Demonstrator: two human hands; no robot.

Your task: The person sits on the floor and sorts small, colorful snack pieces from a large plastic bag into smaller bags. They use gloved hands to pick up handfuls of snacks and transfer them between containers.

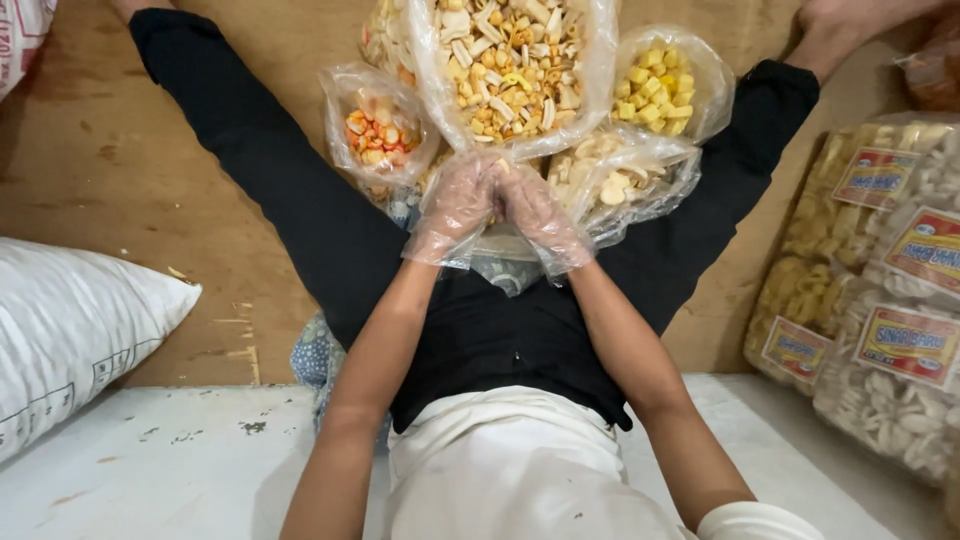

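My left hand [455,205] and my right hand [540,215] wear thin clear plastic gloves and meet fingertip to fingertip between my spread legs in black trousers [300,190]. They pinch a small clear plastic bag [500,245] with a little snack in it. Just beyond the fingers stands a large open bag of mixed pale and yellow crackers [515,65]. To its left is a small bag of orange crackers [378,130]. A bag of yellow cubes [660,90] lies to the right, and a bag of pale chips [620,180] next to my right hand.
Sealed labelled packs of crackers [880,300] are stacked at the right. A white woven sack [70,330] lies at the left on the brown board floor [110,150]. A white painted ledge [170,460] runs along the near edge.
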